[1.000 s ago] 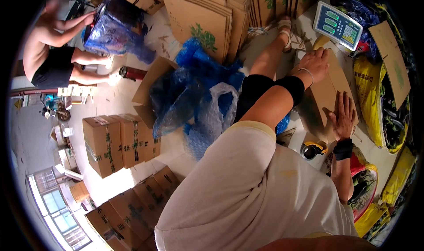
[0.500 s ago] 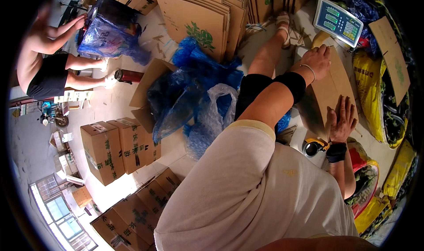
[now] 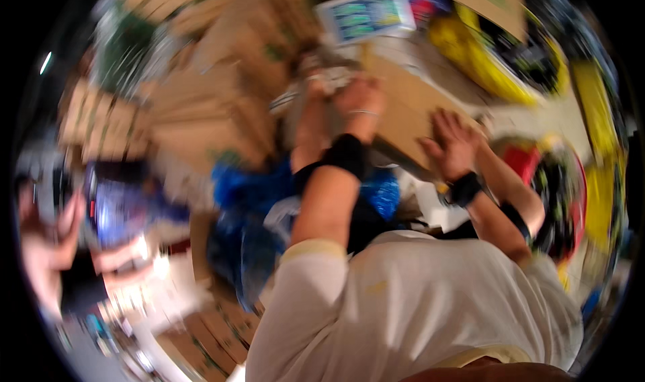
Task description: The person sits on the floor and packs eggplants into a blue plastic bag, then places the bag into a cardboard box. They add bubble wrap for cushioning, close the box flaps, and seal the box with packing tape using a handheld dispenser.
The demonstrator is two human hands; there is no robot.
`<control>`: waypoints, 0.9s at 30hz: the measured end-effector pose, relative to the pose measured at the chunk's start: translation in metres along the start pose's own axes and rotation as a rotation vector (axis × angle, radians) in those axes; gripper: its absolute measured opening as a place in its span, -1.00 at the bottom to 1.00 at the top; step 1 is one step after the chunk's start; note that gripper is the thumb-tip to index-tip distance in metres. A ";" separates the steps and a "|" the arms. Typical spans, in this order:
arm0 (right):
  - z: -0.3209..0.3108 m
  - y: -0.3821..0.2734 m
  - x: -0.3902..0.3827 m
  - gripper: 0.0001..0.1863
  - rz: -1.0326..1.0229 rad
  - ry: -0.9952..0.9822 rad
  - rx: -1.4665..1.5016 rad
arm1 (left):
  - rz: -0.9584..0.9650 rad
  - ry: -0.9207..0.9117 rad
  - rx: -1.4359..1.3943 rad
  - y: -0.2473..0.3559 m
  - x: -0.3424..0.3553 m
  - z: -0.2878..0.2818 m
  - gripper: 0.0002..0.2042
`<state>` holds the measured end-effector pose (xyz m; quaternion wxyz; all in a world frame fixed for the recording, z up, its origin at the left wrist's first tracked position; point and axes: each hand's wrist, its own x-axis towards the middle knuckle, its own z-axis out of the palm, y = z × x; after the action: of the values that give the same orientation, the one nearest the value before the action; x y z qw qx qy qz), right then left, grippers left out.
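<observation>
View swung and blurred, both hands (image 3: 359,96) (image 3: 451,143) flat on cardboard (image 3: 403,116), fingers spread

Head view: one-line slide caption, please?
Both hands, left hand and right hand, press on a flat cardboard sheet below a scale.

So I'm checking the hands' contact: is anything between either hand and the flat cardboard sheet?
Nothing visible. The right hand lies spread on the cardboard sheet, and the left hand rests at its edge. The frame is blurred, so small items could be missed.
</observation>
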<state>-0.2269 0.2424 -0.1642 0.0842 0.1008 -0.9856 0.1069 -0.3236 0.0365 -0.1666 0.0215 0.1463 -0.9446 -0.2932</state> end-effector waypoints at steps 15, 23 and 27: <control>0.126 0.203 -0.068 -0.82 1.189 0.179 1.094 | 0.496 -0.017 0.167 -0.025 0.050 0.037 -0.48; 0.271 0.126 -0.073 -0.69 2.141 -0.119 -0.018 | 0.442 0.058 0.156 -0.024 0.036 0.026 -0.56; 0.324 0.143 -0.101 -0.50 2.493 0.507 0.362 | 0.524 0.048 0.146 -0.008 0.034 0.032 -0.57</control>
<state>-0.2075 0.3239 -0.5226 0.0970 -0.8978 -0.3414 0.2608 -0.3579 0.0385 -0.1990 0.1083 -0.0951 -0.9680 -0.2053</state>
